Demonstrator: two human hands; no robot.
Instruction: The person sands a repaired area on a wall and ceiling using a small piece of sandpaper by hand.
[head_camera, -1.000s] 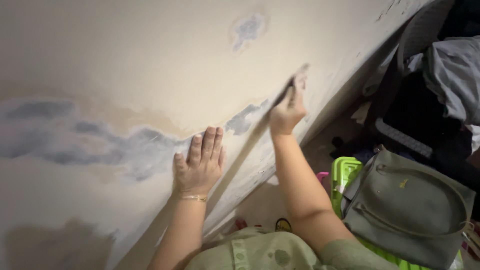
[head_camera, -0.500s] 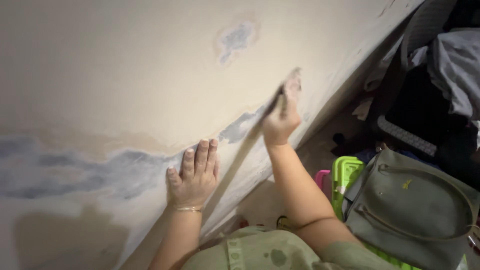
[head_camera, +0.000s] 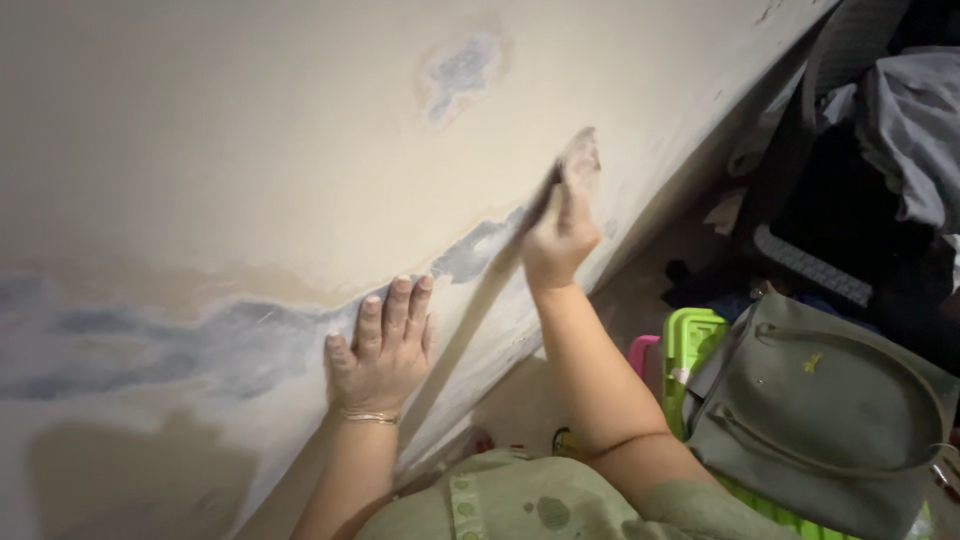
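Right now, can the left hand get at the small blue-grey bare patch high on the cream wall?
Probably yes: the left hand lies flat on the cream wall, nothing lies between it and the small blue-grey patch, though it sits well above.

Single head view — looks down along wall; close, arm's reach; floor clutter at right edge

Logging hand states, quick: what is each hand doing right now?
Left hand: open, flat against the wall, holding nothing.
Right hand: closed on a scraper pressed to the wall.
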